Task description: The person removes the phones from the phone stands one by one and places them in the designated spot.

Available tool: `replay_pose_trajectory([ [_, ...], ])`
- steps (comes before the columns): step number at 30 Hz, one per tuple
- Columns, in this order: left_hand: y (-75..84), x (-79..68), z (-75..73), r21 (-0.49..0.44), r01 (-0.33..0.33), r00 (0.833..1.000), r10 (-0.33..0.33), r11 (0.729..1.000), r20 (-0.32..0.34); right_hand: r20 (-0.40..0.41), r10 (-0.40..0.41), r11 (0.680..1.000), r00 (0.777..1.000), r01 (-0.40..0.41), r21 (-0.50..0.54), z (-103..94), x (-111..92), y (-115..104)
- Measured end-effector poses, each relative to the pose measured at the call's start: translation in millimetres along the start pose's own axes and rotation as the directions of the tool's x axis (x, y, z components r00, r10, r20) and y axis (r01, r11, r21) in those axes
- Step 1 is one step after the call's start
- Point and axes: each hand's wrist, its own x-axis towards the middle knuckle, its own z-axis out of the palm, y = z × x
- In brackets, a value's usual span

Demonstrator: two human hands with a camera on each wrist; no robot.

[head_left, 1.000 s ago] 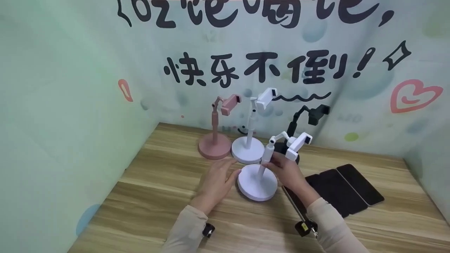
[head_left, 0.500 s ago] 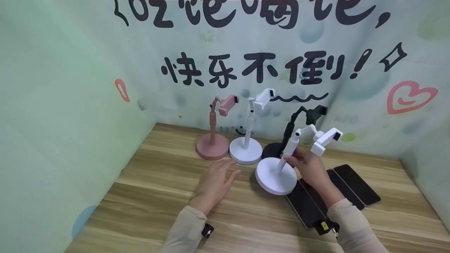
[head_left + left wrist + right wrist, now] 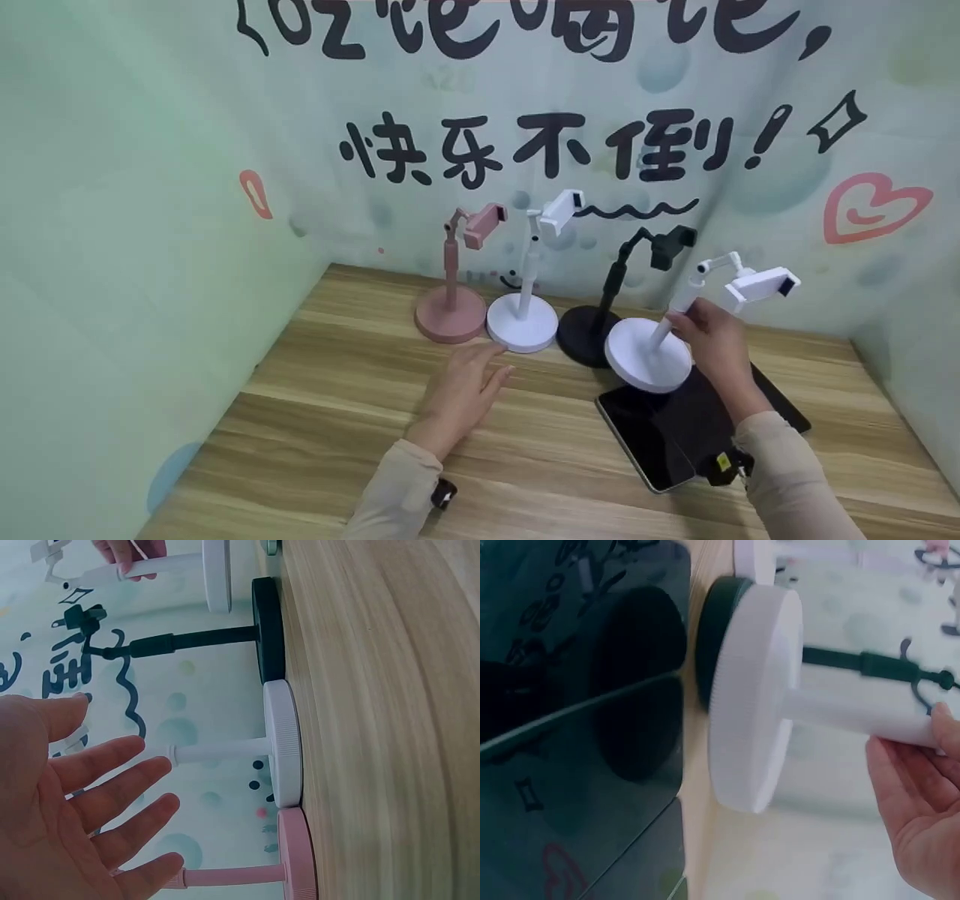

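Note:
My right hand (image 3: 716, 351) pinches the pole of a white phone stand (image 3: 649, 356) between thumb and fingers. In the left wrist view this stand's round base is raised off the table, and in the head view it overlaps the far ends of the phones. The right wrist view shows the ridged rim of the base (image 3: 742, 705) and its dark reflection in the screens. My left hand (image 3: 459, 394) has its fingers spread and holds nothing; a second white phone stand (image 3: 523, 322) is just beyond its fingertips.
Along the back stand a pink phone stand (image 3: 450, 315) and a black phone stand (image 3: 581, 337), either side of the second white one. Several black phones (image 3: 649, 442) lie side by side at the right of the wooden table (image 3: 315, 465). A printed cloth (image 3: 585, 247) hangs behind.
My right hand has carried the white phone stand from beside the left hand to the right, past the black stand and over the phones. The left hand has stayed in place.

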Motion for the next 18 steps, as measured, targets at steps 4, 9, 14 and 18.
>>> replay_pose_trajectory([
  [4, 1.1, 0.4, 0.6, -0.011, 0.009, 1.0, -0.009, 1.0, 0.013, -0.062, 0.022, 1.0, 0.998, -0.022, 0.004, -1.4, 11, 13],
  [9, 0.4, 2.1, 1.7, -0.008, 0.028, 0.999, -0.027, 1.0, 0.03, -0.117, 0.044, 0.998, 0.992, -0.048, -0.03, -2.6, 24, 25],
  [14, -2.8, 4.3, 1.7, 0.019, 0.029, 0.999, -0.03, 0.999, 0.035, -0.202, 0.064, 0.994, 0.977, -0.08, -0.075, -0.1, 36, 32],
  [18, -5.9, 5.1, 1.7, 0.011, 0.037, 0.999, -0.038, 0.999, 0.037, -0.219, 0.076, 0.994, 0.973, -0.092, -0.066, 1.9, 45, 37],
])
